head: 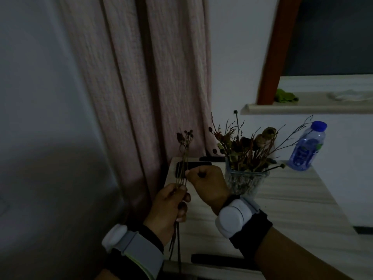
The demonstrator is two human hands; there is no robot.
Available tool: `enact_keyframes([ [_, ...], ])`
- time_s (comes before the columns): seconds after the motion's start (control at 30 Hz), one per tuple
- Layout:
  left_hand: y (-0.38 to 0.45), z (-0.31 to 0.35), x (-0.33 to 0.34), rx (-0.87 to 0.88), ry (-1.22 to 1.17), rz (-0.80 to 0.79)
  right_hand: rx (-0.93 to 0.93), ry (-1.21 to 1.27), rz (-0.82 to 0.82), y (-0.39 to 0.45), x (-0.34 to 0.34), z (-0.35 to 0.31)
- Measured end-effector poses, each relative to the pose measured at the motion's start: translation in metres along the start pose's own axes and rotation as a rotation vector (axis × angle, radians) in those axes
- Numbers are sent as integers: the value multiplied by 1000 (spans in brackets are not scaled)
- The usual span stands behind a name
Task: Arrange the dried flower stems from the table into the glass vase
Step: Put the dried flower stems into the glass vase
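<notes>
My left hand (169, 205) grips a small bunch of dried flower stems (184, 150) upright over the table's left edge, their dark seed heads at the top and the cut ends hanging below my fist. My right hand (207, 182) is curled beside it and pinches one of those stems just above my left hand. A square glass vase (245, 182) stands right of my right hand on the pale wooden table (292, 203). It holds several dried stems and flower heads (250, 144) that fan out above its rim.
A clear plastic water bottle (307, 147) with a blue cap stands at the table's back right. Dark flat objects (192, 167) lie at the back left corner and a dark bar (220, 259) near the front edge. A pink curtain (151, 87) hangs behind.
</notes>
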State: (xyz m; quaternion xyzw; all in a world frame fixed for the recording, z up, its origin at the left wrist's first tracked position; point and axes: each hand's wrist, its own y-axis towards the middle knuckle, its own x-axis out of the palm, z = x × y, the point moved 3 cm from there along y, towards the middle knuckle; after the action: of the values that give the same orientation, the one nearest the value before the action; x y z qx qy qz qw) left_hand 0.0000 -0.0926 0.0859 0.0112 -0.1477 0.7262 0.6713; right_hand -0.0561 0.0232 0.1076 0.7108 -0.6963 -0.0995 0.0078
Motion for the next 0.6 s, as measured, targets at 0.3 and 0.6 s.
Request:
enact_keyframes([
  [0.3,10,-3,-1,-33,-81,44,-16,59,-28,-4,-8,1],
  [0.6,9,-3,-3,-28,-85,99,-52,121,-98,-27,-18,-23],
])
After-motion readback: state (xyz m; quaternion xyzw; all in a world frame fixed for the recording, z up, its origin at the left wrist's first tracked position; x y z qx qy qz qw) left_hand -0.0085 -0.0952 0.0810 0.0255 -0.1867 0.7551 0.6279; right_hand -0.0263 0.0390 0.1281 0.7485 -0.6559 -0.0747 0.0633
